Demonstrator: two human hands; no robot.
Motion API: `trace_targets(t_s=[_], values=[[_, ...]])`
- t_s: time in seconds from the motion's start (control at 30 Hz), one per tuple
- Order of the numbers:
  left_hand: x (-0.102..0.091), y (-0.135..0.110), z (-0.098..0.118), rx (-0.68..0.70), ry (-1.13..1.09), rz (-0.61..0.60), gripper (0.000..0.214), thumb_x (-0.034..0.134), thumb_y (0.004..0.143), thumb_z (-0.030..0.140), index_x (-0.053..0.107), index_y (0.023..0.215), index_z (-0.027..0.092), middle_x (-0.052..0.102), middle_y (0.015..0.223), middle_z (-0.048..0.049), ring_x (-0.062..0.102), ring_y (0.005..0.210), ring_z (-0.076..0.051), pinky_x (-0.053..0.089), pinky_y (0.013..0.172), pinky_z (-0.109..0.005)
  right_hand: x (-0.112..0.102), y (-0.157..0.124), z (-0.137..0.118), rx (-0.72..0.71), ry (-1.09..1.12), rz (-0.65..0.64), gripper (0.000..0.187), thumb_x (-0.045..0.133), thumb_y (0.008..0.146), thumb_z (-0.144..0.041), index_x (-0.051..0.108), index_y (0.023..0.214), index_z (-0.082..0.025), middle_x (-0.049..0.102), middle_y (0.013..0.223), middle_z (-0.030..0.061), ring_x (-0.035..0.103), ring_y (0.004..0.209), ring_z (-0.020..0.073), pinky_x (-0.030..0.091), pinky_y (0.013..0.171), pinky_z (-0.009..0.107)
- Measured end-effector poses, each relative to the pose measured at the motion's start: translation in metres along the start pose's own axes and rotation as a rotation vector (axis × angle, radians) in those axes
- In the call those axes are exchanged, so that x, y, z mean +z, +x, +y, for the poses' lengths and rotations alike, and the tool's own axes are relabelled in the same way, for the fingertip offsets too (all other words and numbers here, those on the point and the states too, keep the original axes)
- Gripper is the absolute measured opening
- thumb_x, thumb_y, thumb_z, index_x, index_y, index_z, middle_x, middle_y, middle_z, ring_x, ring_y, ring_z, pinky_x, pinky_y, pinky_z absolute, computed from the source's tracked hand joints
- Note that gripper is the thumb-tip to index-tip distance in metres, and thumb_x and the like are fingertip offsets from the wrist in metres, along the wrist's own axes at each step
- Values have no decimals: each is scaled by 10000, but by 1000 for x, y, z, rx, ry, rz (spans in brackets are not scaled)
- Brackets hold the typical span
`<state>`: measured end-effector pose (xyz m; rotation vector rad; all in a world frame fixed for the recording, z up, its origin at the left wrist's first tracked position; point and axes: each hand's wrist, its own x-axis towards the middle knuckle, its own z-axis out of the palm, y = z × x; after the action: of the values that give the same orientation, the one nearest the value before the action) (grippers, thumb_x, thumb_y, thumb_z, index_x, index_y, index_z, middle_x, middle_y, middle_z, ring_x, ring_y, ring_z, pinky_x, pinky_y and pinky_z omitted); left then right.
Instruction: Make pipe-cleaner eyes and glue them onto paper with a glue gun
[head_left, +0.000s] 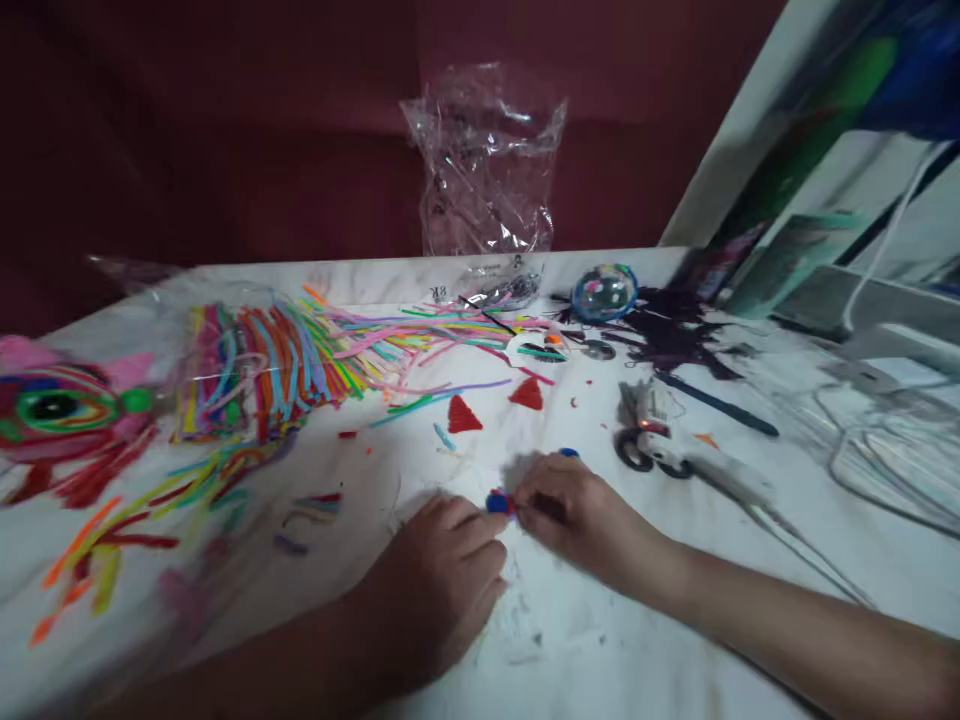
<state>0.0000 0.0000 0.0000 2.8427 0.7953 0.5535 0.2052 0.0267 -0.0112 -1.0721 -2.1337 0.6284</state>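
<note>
My left hand [454,570] is curled on the white table, its fingertips at a small blue and red fuzzy piece [497,502]. On the other side of that piece, my right hand [562,500] pinches its red end between thumb and fingers. The piece looks like pipe cleaner; its exact shape is partly hidden by my fingers. A second blue bit [570,453] lies just behind my right hand. Farther back are two red fuzzy triangles [465,414], flat on the table.
Bundled colourful pipe cleaners [277,350] in clear plastic lie back left, beside a finished-looking fuzzy figure [60,410] with a green eye. What looks like a glue gun [656,425] with a cord stands at right. A clear tape-like roll [604,293] and black scraps [679,325] lie behind it.
</note>
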Motion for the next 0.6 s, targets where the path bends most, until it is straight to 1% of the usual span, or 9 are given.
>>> trace_targets(t_s=[0.2,0.37,0.47,0.6], values=[[-1,2,1,-13,-3,6,89,485,861,126,571,840,135,635,1054,-80,513,874,-232,446,783,-417,0,-2,1,-49,-93,-34,158,554,812,-92,693,842,-164,643,759,68,575,776,207,450,723,344],[-2,3,0,-27,-9,-3,88,488,856,122,562,812,142,636,1046,-72,507,863,-228,445,765,-408,1,-2,1,-67,-167,-52,170,555,822,-109,707,872,-167,636,778,77,568,780,222,437,720,371],[-2,2,-1,-22,-8,8,82,491,852,115,568,836,138,637,1024,-76,503,861,-231,443,761,-413,0,0,2,-58,-125,-51,165,562,808,-89,698,846,-174,635,765,64,574,772,208,443,709,346],[-1,0,-1,-23,-20,9,78,491,853,113,566,848,135,633,1031,-74,499,871,-230,439,771,-419,-4,4,2,-36,-19,-48,170,559,778,-44,657,839,-169,630,730,29,583,719,165,457,679,290]])
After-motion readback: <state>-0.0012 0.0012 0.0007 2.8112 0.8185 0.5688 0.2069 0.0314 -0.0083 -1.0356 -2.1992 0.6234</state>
